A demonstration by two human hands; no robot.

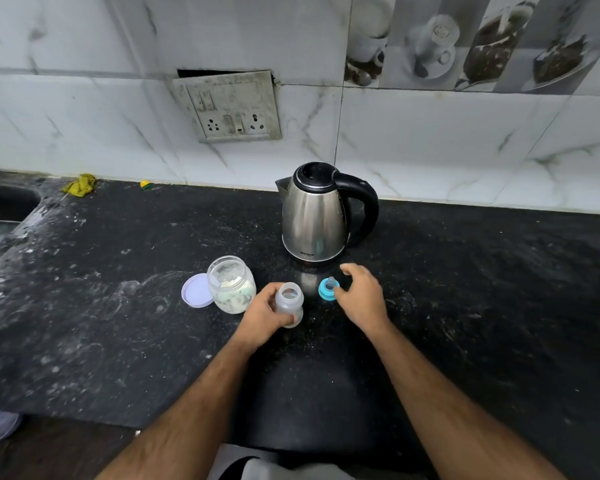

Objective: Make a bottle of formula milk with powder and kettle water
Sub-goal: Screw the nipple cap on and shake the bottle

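While the left hand (264,315) grips the open baby bottle (289,304) standing on the black counter (118,306), the right hand (360,295) hovers loose-fingered beside the blue teat cap (327,289), holding nothing. Reaching for the kettle (314,216) could knock that cap. Whether the kettle holds water, or the bottle any powder from the open jar (231,284), is unclear.

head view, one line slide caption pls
Left hand grips the open baby bottle; right hand at the teat cap, kettle behind.
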